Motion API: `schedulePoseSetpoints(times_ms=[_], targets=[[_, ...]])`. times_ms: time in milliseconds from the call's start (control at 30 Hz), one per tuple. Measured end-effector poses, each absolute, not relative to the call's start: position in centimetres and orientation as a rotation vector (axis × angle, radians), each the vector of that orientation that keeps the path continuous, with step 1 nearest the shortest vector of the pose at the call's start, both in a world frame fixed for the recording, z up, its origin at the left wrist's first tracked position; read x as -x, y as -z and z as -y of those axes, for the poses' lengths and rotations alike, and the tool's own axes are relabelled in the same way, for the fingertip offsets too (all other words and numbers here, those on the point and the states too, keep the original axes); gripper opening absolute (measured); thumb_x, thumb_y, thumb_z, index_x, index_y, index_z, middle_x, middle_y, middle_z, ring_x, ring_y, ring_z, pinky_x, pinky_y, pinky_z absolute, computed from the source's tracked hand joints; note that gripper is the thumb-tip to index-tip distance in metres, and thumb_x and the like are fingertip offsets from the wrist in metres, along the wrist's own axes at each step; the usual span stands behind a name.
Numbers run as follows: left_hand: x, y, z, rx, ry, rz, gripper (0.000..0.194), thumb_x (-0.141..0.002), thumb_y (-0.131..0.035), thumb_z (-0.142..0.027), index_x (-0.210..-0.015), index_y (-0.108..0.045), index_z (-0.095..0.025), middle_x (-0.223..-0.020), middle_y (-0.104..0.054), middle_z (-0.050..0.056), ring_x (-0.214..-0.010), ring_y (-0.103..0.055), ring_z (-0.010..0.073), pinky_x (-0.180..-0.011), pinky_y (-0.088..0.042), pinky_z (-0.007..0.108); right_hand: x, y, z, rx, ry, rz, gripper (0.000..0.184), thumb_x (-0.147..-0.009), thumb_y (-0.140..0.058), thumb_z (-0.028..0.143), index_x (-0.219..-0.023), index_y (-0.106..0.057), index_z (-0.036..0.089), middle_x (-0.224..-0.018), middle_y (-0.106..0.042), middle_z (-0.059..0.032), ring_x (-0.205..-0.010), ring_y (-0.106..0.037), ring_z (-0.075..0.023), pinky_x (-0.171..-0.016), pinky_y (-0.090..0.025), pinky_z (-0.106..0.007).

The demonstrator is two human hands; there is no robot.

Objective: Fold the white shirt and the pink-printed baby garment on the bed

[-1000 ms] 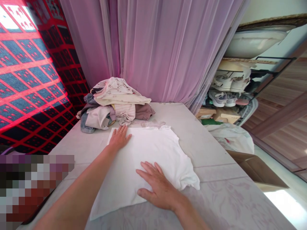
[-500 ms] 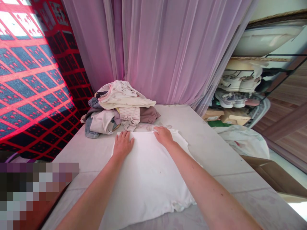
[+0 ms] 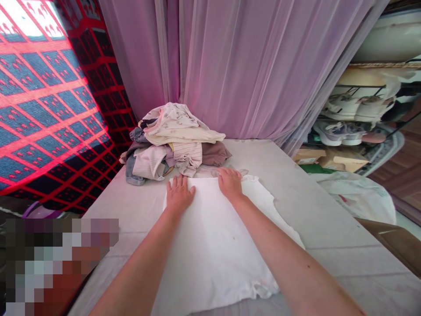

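Observation:
A white garment [image 3: 210, 245] lies spread flat over the pale bed-like surface, its lower right edge ruffled. My left hand [image 3: 180, 193] rests palm down on the garment's far left corner, fingers spread. At the far edge, right of the middle, my right hand [image 3: 230, 184] has its fingers bent together over the fabric, closed on it; the thumb is mostly hidden. Just beyond my left hand is a heap of clothes [image 3: 184, 136] in cream, pink, mauve and grey-blue.
A purple curtain [image 3: 237, 70] hangs behind the surface. On the left is a red and black patterned cloth [image 3: 52, 118]. To the right stand a rack with shoes [image 3: 342, 131], cardboard boxes [image 3: 345, 160], a plastic bag [image 3: 362, 195] and a brown open box [image 3: 391, 241].
The view has turned slightly, so everything sits further right in the picture. My right fingers look more bent at the garment's far edge. My left hand stays on its corner.

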State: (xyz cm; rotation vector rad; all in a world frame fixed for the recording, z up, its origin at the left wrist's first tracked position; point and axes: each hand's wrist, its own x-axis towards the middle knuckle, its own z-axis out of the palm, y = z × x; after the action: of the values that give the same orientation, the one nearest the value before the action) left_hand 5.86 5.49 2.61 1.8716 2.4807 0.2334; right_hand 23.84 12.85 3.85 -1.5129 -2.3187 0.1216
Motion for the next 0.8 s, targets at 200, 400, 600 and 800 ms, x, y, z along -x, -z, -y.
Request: schedulePoseSetpoints(times_ms=[200,400,600,800], targets=[[-5.8,-2.7,-5.7,-1.856,-0.187,-2.458,0.066,-0.091,-0.03,-0.046,-0.146,-0.033,-0.012,-0.155,-0.029,0.012,-0.144,-0.02,0.0311,-0.115,-0.016,0.054,-23.1,-3.8,-10.6,1.22,-0.337,2.81,0.054,-0.097,-0.031,0.043,-0.145,-0.038,0.021,-0.156,-0.028,-0.0076,-0.144,-0.02,-0.0216,-0.115,-0.011,-0.045],[-5.5,-2.4,-5.5,-1.917,-0.335,-2.445,0.064,-0.091,-0.033,-0.042,-0.147,-0.029,-0.011,-0.156,-0.027,0.014,-0.143,-0.023,0.031,-0.115,-0.019,0.053,-24.4,-4.9,-6.8,1.337,-0.35,2.758,0.056,-0.098,-0.025,0.044,-0.149,-0.03,0.02,-0.159,-0.017,-0.0083,-0.146,-0.01,-0.02,-0.117,-0.005,-0.045],[-4.8,-3.6,-3.7,-2.181,-0.421,-2.283,0.052,-0.094,-0.032,-0.033,-0.141,-0.042,-0.015,-0.151,-0.039,0.012,-0.14,-0.032,0.028,-0.115,-0.022,0.049,-29.5,-4.9,-1.5,1.505,-0.464,2.78,0.058,-0.097,-0.026,0.047,-0.149,-0.029,0.022,-0.159,-0.015,-0.0088,-0.147,-0.009,-0.0223,-0.116,-0.005,-0.05],[-6.1,-3.0,7.3,-2.37,-0.244,-2.066,0.056,-0.095,-0.03,-0.053,-0.141,-0.044,-0.024,-0.152,-0.038,0.007,-0.142,-0.029,0.0258,-0.114,-0.023,0.047,-31.4,-5.6,2.6,1.397,-0.499,2.739,0.054,-0.098,-0.028,0.046,-0.148,-0.031,0.025,-0.159,-0.018,-0.0076,-0.146,-0.012,-0.0218,-0.116,-0.01,-0.05]])
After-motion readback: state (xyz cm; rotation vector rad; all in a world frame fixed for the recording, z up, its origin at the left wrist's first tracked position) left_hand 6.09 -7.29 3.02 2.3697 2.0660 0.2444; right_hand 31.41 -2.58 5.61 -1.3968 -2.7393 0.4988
